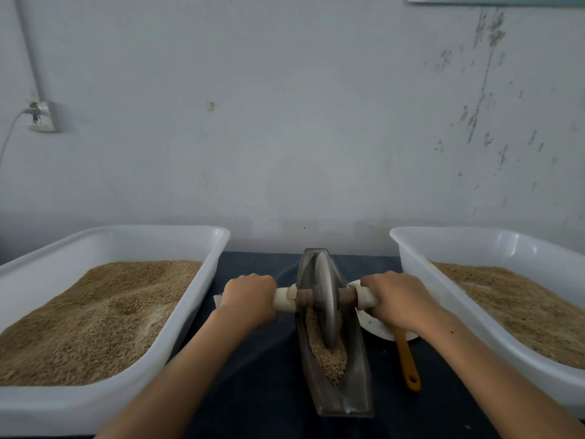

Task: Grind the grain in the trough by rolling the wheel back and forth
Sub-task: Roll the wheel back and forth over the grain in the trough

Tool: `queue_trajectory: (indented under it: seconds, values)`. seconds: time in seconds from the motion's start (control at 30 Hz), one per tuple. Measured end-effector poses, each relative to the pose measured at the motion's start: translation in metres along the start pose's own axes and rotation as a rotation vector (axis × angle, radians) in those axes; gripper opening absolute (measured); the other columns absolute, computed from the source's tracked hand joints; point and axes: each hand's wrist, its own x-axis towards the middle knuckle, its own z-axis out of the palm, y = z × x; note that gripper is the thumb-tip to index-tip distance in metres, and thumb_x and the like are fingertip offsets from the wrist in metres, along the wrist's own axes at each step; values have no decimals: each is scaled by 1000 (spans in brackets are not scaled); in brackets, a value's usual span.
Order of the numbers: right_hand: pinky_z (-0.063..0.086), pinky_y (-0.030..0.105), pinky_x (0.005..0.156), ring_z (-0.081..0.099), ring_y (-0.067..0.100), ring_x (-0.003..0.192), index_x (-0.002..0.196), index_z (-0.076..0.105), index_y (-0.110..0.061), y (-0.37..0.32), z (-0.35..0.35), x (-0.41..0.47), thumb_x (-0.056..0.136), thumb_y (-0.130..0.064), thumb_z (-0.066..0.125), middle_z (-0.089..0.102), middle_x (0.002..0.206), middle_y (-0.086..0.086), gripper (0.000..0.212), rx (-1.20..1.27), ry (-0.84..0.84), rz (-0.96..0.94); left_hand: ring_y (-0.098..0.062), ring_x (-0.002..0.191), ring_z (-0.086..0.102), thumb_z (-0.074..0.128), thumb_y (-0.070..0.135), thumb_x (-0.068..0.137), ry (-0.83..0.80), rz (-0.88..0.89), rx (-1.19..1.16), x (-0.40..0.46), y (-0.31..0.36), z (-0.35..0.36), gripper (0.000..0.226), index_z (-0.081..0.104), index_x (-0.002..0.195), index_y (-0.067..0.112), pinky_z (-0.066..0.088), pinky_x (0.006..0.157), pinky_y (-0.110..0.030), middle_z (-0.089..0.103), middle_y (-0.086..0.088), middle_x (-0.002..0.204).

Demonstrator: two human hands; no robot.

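A narrow boat-shaped metal trough (354, 388) lies lengthwise on the dark table. Tan grain (329, 359) fills its near half. A grey metal wheel (324, 299) stands upright in the trough, towards its far half, its rim down in the grain. An axle with white-wrapped handles (285, 299) runs through the wheel from left to right. My left hand (250, 296) grips the left handle. My right hand (392, 296) grips the right handle.
A white plastic tub (202, 264) heaped with grain stands at the left, a second white tub (411, 264) at the right. A white dish (376, 331) with a yellow-handled tool (408, 365) lies just right of the trough. A grey wall rises behind.
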Motion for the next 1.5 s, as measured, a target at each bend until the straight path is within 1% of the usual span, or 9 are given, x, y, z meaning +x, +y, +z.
queue_trajectory:
  seconds: [0.27, 0.53, 0.63, 0.83, 0.93, 1.03, 1.2, 1.37, 1.5]
  values:
    - [39, 26, 68, 59, 12, 83, 90, 53, -32, 0, -13, 0, 86, -27, 61, 63, 92, -7, 10, -3, -150, -17, -17, 98, 60, 69, 31, 81, -150, 6, -40, 3, -5, -2, 41, 55, 118, 18, 47, 85, -30, 63, -1, 110]
    - [39, 27, 68, 57, 13, 79, 80, 43, -30, 3, 14, 3, 90, -26, 52, 56, 80, -10, 14, -4, 210, -11, -18, 92, 60, 58, 28, 88, 146, -28, 5, 4, 2, 7, 21, 54, 107, 20, 38, 71, -28, 63, 1, 103]
    - [40, 27, 70, 58, 13, 80, 82, 45, -29, 3, 17, 5, 90, -26, 54, 58, 82, -9, 12, 11, 245, -2, -19, 90, 60, 55, 28, 89, 231, -37, 36, 3, 5, 8, 18, 52, 105, 21, 36, 67, -28, 63, 1, 102]
    - [31, 23, 54, 52, 10, 73, 82, 49, -33, 9, 5, 3, 85, -32, 61, 56, 80, -10, 13, 40, -56, 9, -18, 93, 61, 60, 29, 87, 136, -5, 93, 1, 5, 0, 26, 56, 111, 20, 41, 73, -29, 63, 0, 104]
    - [34, 23, 55, 57, 11, 77, 86, 54, -32, 11, -3, 4, 82, -32, 68, 60, 83, -9, 14, 57, -233, 1, -17, 92, 61, 65, 31, 84, 31, 13, 104, -1, 3, -4, 31, 57, 111, 19, 44, 76, -29, 64, 0, 102]
    - [35, 22, 55, 58, 9, 77, 87, 56, -33, 11, -5, 4, 82, -30, 69, 60, 81, -10, 15, 111, -298, 9, -17, 90, 61, 66, 32, 83, 7, 20, 115, -1, 3, -5, 32, 58, 111, 18, 44, 75, -29, 64, 0, 100]
    - [30, 23, 52, 56, 13, 75, 83, 50, -30, 6, -1, 2, 85, -29, 61, 60, 83, -8, 10, 22, -106, 6, -17, 90, 60, 63, 30, 85, 85, 4, 81, 5, 3, 2, 25, 57, 108, 21, 41, 72, -28, 63, 1, 101]
    - [29, 29, 64, 51, 14, 74, 82, 44, -28, -1, 10, 1, 90, -26, 54, 55, 81, -10, 14, -48, 230, -22, -19, 89, 61, 60, 28, 85, 166, -24, -20, 4, -1, 11, 18, 55, 102, 23, 38, 68, -28, 64, 1, 99]
    - [26, 29, 60, 43, 13, 69, 77, 38, -30, 2, 5, 1, 88, -29, 54, 49, 77, -10, 20, -58, 187, -49, -17, 89, 61, 63, 30, 84, 81, -21, -51, 3, -3, 10, 22, 58, 104, 22, 44, 72, -28, 64, 2, 100]
